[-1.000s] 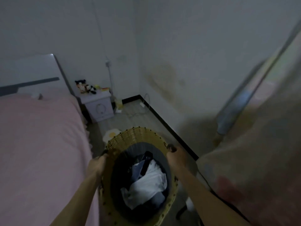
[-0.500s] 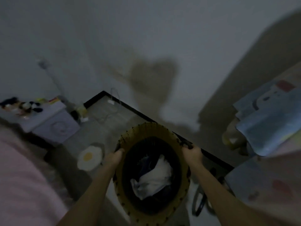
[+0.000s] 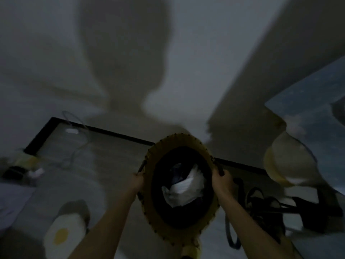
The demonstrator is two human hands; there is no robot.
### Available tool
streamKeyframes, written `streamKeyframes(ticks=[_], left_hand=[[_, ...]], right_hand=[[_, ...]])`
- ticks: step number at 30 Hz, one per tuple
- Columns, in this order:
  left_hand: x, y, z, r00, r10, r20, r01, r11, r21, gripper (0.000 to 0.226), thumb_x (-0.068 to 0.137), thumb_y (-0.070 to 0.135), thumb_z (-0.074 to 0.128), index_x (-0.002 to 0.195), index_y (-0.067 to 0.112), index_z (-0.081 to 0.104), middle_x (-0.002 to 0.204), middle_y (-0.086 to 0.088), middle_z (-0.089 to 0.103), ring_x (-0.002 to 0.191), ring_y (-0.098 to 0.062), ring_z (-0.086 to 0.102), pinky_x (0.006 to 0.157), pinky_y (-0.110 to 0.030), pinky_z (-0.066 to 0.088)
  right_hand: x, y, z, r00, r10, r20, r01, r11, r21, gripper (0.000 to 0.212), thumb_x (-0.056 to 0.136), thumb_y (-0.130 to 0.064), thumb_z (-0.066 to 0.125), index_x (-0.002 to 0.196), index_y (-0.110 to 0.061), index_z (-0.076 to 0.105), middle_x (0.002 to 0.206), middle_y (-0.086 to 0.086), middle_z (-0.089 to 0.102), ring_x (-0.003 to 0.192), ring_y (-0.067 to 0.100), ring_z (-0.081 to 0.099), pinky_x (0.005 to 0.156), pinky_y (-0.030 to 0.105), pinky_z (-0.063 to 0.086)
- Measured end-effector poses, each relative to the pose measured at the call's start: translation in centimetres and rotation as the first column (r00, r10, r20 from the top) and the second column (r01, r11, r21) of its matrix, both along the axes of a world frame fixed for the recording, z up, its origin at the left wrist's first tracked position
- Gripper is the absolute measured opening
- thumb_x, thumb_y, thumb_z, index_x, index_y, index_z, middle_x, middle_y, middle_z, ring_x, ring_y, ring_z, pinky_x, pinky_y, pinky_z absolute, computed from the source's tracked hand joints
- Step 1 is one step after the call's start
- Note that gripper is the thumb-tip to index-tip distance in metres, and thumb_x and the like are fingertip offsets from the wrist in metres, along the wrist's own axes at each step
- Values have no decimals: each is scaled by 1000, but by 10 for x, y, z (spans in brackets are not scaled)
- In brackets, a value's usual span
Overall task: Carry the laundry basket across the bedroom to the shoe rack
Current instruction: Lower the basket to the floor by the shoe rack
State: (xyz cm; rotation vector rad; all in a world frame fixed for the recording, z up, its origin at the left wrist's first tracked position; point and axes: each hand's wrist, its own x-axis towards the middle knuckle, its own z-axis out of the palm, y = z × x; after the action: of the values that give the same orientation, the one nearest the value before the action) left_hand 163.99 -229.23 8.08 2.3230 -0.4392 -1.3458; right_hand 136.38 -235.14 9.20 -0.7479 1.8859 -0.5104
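Note:
A round woven yellow laundry basket (image 3: 188, 142) with a dark lining hangs in front of me, held off the floor. White and dark clothes (image 3: 183, 189) lie crumpled inside it. My left hand (image 3: 138, 181) grips the handle on its left rim, and my right hand (image 3: 221, 177) grips the dark handle on its right rim. At the lower right, a low dark rack (image 3: 291, 206) with shoes (image 3: 256, 198) on it stands against the wall.
A white wall with a black skirting board (image 3: 112, 132) runs close ahead. An egg-shaped cushion (image 3: 63, 235) lies on the floor at lower left. Cables and a white plug (image 3: 71, 130) lie in the far corner. A pale bag (image 3: 287, 161) and a blue cloth (image 3: 308, 109) hang at right.
My view has swung right and down: the bed and nightstand have slid out at left, and the shoes and rack have come into sight at right. Both hands keep hold of the basket.

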Motion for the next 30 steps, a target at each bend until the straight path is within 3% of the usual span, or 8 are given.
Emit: streamKeyframes(ticks=[2, 6, 13, 17, 20, 23, 27, 30], left_hand=[[7, -25, -25, 1000, -21, -15, 21, 1000, 20, 44, 104, 27, 31, 120, -3, 58, 120, -21, 62, 112, -37, 58, 87, -37, 44], [34, -80, -95, 992, -116, 46, 116, 993, -5, 40, 103, 27, 34, 115, 0, 59, 120, -25, 63, 100, -34, 60, 94, -46, 49], [59, -158, -194, 956, -248, 157, 262, 962, -76, 45, 103, 26, 33, 114, -8, 60, 114, -32, 64, 105, -43, 62, 92, -51, 51], [71, -137, -195, 936, -224, 270, 270, 952, -145, 49, 99, 43, 45, 119, -1, 55, 113, -22, 63, 100, -36, 62, 85, -45, 52], [77, -93, -208, 971, -177, 160, 194, 976, -103, 76, 87, 48, 65, 141, 3, 37, 138, -20, 50, 119, -38, 55, 95, -49, 49], [78, -66, -242, 975, -212, -61, 218, 969, 117, 92, 84, 48, 68, 152, 4, 23, 148, -23, 42, 128, -42, 50, 96, -53, 49], [89, -49, -308, 924, -301, -236, 322, 945, 58, 82, 71, 66, 62, 120, 1, 57, 102, -28, 67, 82, -36, 67, 74, -62, 57], [102, -60, -343, 939, -317, -132, 319, 948, -9, 74, 66, 64, 61, 118, 11, 60, 104, -23, 69, 84, -35, 68, 75, -57, 59]], right_hand=[[0, -21, -28, 996, -76, -41, 76, 997, 14, 49, 98, -44, 47, 122, -4, 63, 114, 20, 67, 98, 39, 64, 80, 43, 52], [-3, -58, -94, 961, -233, -150, 241, 970, 38, 50, 101, -40, 44, 127, -1, 61, 123, 25, 65, 107, 42, 61, 83, 40, 48], [40, -86, -193, 940, -257, -225, 255, 966, -36, 48, 104, -33, 42, 141, -2, 44, 133, 27, 57, 116, 46, 57, 83, 37, 43], [39, -67, -215, 891, -348, -293, 389, 916, 95, 66, 97, -30, 57, 150, -1, 30, 148, 26, 44, 131, 44, 46, 106, 47, 40], [46, -18, -238, 936, -270, -227, 335, 880, 335, 86, 90, -34, 67, 155, -3, 18, 153, 26, 35, 135, 44, 41, 109, 49, 39], [63, 10, -262, 960, -280, -31, 258, 830, 494, 80, 83, -33, 70, 150, -12, 32, 135, 24, 55, 109, 39, 59, 91, 56, 55], [89, 10, -280, 959, -238, -154, 281, 862, 423, 70, 95, -19, 59, 153, -5, 22, 140, 29, 49, 118, 46, 55, 89, 43, 49], [85, -5, -291, 938, -294, -183, 338, 892, 300, 57, 98, -19, 54, 149, -4, 31, 141, 27, 49, 121, 44, 53, 76, 33, 42]])
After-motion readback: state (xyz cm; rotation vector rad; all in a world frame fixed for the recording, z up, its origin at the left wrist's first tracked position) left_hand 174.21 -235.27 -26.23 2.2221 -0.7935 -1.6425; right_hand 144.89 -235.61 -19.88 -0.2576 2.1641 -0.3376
